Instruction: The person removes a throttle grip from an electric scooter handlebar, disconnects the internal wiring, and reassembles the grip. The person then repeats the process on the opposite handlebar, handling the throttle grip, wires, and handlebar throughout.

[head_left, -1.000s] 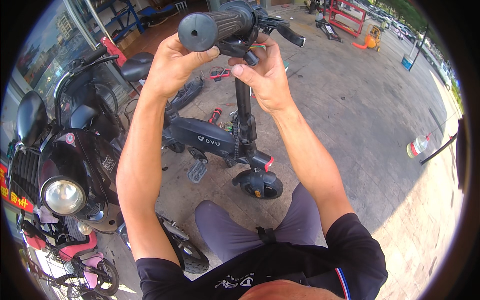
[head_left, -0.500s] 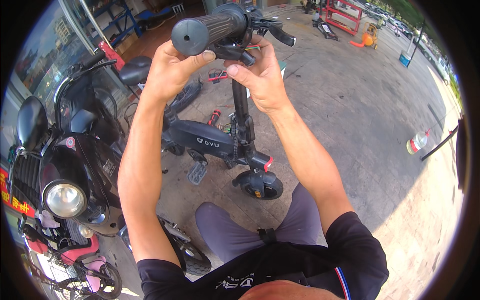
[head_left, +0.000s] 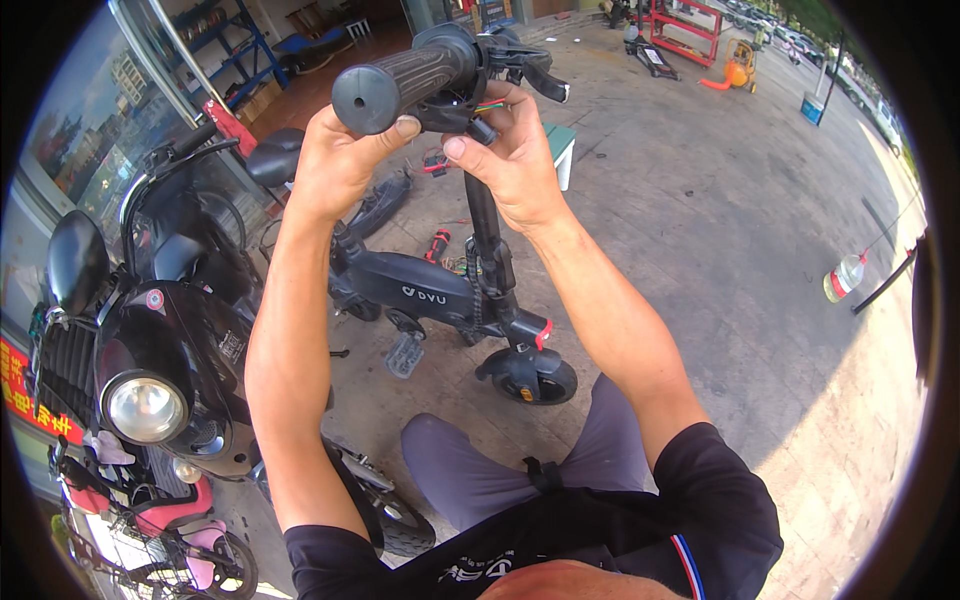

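A small black folding e-bike (head_left: 385, 278) stands in front of me, its ribbed handlebar grip (head_left: 415, 82) close to my view. My left hand (head_left: 345, 165) is closed below the grip, thumb against the edge of a black control housing (head_left: 440, 120). On the other side of that housing my right hand (head_left: 520, 175) is curled, its thumb by a short black cylindrical part (head_left: 483, 131). Thin coloured wires (head_left: 491, 104) show between this part and my right fingers. Past the grip juts a black brake lever (head_left: 545, 82). The undersides of the parts and several fingertips are hidden.
At left stands a black scooter (head_left: 150, 345), with a pink bike (head_left: 175, 510) nearer me. A red-and-black tool (head_left: 437, 245) lies on the ground behind the e-bike frame. A green-topped stool (head_left: 560, 145) stands beyond my right hand. A bottle (head_left: 845, 278) hangs at far right.
The view has shifted slightly, so the grip sits a little lower and further left, and more of the stool shows. Both hands keep their places at the housing.
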`<action>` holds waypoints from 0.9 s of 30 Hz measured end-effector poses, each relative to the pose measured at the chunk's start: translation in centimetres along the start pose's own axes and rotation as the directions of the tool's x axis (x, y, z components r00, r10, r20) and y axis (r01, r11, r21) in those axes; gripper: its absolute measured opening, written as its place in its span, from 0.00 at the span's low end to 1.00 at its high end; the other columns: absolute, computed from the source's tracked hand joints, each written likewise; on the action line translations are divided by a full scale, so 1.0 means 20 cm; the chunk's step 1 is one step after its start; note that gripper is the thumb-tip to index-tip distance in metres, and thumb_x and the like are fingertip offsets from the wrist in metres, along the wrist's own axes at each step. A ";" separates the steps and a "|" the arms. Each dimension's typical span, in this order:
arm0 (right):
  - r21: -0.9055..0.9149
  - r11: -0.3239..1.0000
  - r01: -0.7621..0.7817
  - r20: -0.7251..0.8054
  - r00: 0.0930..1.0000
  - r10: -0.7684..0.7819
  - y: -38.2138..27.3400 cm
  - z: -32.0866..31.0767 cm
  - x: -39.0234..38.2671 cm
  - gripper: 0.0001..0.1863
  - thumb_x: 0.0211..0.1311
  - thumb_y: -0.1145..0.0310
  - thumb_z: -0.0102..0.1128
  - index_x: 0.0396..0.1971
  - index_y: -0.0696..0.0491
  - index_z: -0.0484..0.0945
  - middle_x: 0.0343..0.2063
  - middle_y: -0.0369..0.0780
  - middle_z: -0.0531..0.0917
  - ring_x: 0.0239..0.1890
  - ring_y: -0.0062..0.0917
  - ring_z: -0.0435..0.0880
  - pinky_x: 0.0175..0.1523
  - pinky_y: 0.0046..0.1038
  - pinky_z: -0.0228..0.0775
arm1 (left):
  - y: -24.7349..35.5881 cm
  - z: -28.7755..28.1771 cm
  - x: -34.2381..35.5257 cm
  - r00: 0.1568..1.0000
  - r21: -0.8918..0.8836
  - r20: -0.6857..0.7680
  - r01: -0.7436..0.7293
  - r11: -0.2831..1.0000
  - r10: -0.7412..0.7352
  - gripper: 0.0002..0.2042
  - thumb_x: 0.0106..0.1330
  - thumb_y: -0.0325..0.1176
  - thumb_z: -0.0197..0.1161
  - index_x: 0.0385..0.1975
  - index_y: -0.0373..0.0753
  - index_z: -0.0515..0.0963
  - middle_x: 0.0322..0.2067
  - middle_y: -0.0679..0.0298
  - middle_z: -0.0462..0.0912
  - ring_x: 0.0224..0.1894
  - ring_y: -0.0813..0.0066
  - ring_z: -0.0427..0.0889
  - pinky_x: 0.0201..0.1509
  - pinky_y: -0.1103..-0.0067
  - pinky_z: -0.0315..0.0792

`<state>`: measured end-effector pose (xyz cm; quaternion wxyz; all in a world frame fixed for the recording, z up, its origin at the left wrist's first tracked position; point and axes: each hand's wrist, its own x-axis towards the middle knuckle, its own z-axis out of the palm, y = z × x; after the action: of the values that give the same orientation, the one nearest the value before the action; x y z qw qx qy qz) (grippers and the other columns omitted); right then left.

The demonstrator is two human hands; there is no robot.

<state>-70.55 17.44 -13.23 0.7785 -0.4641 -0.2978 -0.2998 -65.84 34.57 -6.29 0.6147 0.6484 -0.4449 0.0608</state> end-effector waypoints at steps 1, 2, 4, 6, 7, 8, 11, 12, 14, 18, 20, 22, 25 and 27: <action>0.006 1.000 -0.010 -0.004 1.000 0.010 0.00 0.00 0.00 0.37 0.54 0.75 0.71 0.59 0.57 0.57 0.50 0.45 0.74 0.51 0.28 0.77 0.52 0.30 0.76 | 0.00 0.00 0.00 1.000 -0.007 -0.004 -0.008 1.000 0.008 0.11 0.58 0.28 0.71 0.40 0.35 0.82 0.36 0.69 0.83 0.40 0.82 0.77 0.46 0.79 0.72; 0.013 1.000 -0.021 -0.009 1.000 0.021 0.00 0.00 0.00 0.36 0.53 0.76 0.70 0.58 0.57 0.58 0.50 0.44 0.74 0.52 0.27 0.77 0.54 0.29 0.75 | 0.00 0.01 0.00 1.000 -0.014 -0.008 -0.015 1.000 0.015 0.11 0.58 0.28 0.71 0.40 0.35 0.82 0.36 0.69 0.83 0.40 0.82 0.77 0.46 0.79 0.72; 0.010 1.000 -0.022 -0.017 1.000 0.022 0.00 0.00 0.00 0.35 0.54 0.76 0.70 0.58 0.57 0.58 0.50 0.44 0.74 0.52 0.27 0.77 0.54 0.29 0.75 | 0.00 0.01 -0.01 1.000 -0.031 -0.004 0.002 1.000 -0.003 0.11 0.58 0.28 0.71 0.40 0.35 0.82 0.36 0.69 0.83 0.39 0.82 0.78 0.46 0.79 0.73; -0.008 1.000 0.000 -0.018 1.000 0.000 0.01 0.00 0.01 0.37 0.54 0.74 0.71 0.59 0.58 0.57 0.50 0.46 0.74 0.50 0.28 0.78 0.51 0.31 0.77 | 0.00 0.01 -0.01 1.000 -0.039 -0.010 0.010 0.999 -0.011 0.10 0.59 0.28 0.71 0.39 0.35 0.82 0.35 0.69 0.83 0.38 0.82 0.78 0.45 0.79 0.73; -0.014 1.000 0.002 -0.021 1.000 -0.002 0.01 0.00 0.01 0.37 0.54 0.74 0.71 0.59 0.58 0.57 0.49 0.46 0.75 0.50 0.28 0.77 0.51 0.31 0.77 | 0.00 0.01 -0.01 1.000 -0.038 -0.016 0.011 0.999 -0.011 0.10 0.59 0.28 0.71 0.39 0.35 0.82 0.35 0.69 0.83 0.38 0.82 0.78 0.45 0.80 0.73; -0.021 1.000 0.003 -0.023 1.000 -0.004 0.01 0.00 0.01 0.36 0.54 0.74 0.71 0.58 0.58 0.57 0.49 0.46 0.75 0.50 0.28 0.77 0.51 0.31 0.77 | 0.00 0.02 -0.01 1.000 -0.037 -0.024 0.011 0.999 -0.012 0.10 0.59 0.28 0.71 0.39 0.35 0.82 0.35 0.69 0.83 0.38 0.82 0.78 0.44 0.80 0.73; -0.033 0.999 0.027 -0.037 0.999 -0.028 0.01 0.01 0.02 0.35 0.54 0.74 0.71 0.57 0.58 0.58 0.48 0.45 0.75 0.49 0.27 0.77 0.49 0.30 0.77 | 0.00 0.02 -0.02 1.000 -0.067 -0.027 0.009 0.998 -0.011 0.10 0.59 0.27 0.71 0.39 0.35 0.82 0.35 0.69 0.83 0.37 0.83 0.78 0.44 0.80 0.73; -0.035 0.999 0.037 -0.042 0.998 -0.039 0.01 0.02 0.02 0.34 0.54 0.74 0.71 0.57 0.58 0.59 0.48 0.45 0.75 0.48 0.27 0.78 0.49 0.30 0.77 | 0.00 0.02 -0.02 1.000 -0.061 -0.029 0.004 0.998 -0.006 0.09 0.59 0.27 0.70 0.39 0.35 0.82 0.34 0.69 0.84 0.37 0.82 0.78 0.44 0.80 0.73; -0.003 0.999 0.047 -0.045 0.998 -0.048 0.01 0.03 0.01 0.34 0.55 0.74 0.71 0.56 0.57 0.59 0.47 0.45 0.76 0.47 0.26 0.78 0.48 0.29 0.77 | -0.01 0.02 -0.02 0.999 -0.051 -0.033 -0.001 0.999 0.000 0.09 0.59 0.27 0.70 0.39 0.35 0.82 0.34 0.68 0.84 0.37 0.82 0.78 0.44 0.80 0.73; 0.021 0.999 0.049 -0.060 0.997 -0.048 0.01 0.04 0.01 0.32 0.55 0.75 0.70 0.56 0.57 0.60 0.47 0.44 0.76 0.46 0.25 0.78 0.47 0.28 0.76 | -0.01 0.02 -0.02 0.999 -0.084 -0.033 0.018 0.996 -0.021 0.09 0.59 0.26 0.70 0.39 0.34 0.82 0.34 0.66 0.84 0.36 0.80 0.79 0.44 0.79 0.74; 0.025 0.999 0.041 -0.064 0.997 -0.039 0.01 0.04 0.01 0.32 0.55 0.75 0.70 0.56 0.57 0.60 0.46 0.44 0.76 0.46 0.25 0.78 0.47 0.28 0.76 | -0.02 0.03 -0.01 0.999 -0.134 -0.034 0.020 0.991 -0.025 0.10 0.59 0.26 0.70 0.39 0.34 0.81 0.34 0.65 0.84 0.36 0.78 0.80 0.44 0.78 0.75; 0.029 0.999 0.039 -0.066 0.997 -0.037 0.02 0.04 0.02 0.31 0.55 0.76 0.70 0.55 0.57 0.60 0.46 0.44 0.76 0.46 0.25 0.78 0.48 0.28 0.76 | -0.01 0.02 -0.01 0.997 -0.160 -0.047 0.050 0.986 -0.059 0.10 0.59 0.26 0.70 0.40 0.33 0.81 0.35 0.64 0.84 0.36 0.77 0.81 0.44 0.77 0.75; 0.034 0.999 0.040 -0.070 0.997 -0.037 0.02 0.04 0.02 0.31 0.56 0.76 0.69 0.55 0.56 0.61 0.46 0.43 0.76 0.46 0.24 0.78 0.48 0.28 0.76 | -0.01 0.01 0.01 0.996 -0.167 -0.034 0.080 0.983 -0.087 0.11 0.58 0.25 0.70 0.40 0.33 0.80 0.35 0.63 0.84 0.36 0.74 0.81 0.44 0.75 0.76; 0.036 0.999 0.032 -0.083 0.996 -0.029 0.03 0.04 0.02 0.30 0.56 0.77 0.69 0.55 0.56 0.61 0.46 0.43 0.76 0.46 0.24 0.77 0.48 0.27 0.75 | -0.01 0.00 0.02 0.995 -0.163 -0.015 0.093 0.982 -0.097 0.12 0.57 0.25 0.71 0.40 0.33 0.80 0.35 0.63 0.83 0.36 0.74 0.81 0.43 0.74 0.76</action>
<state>-70.04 18.30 -12.89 0.7940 -0.4323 -0.2779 -0.3248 -65.52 34.30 -6.13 0.6729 0.6159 -0.4097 0.0025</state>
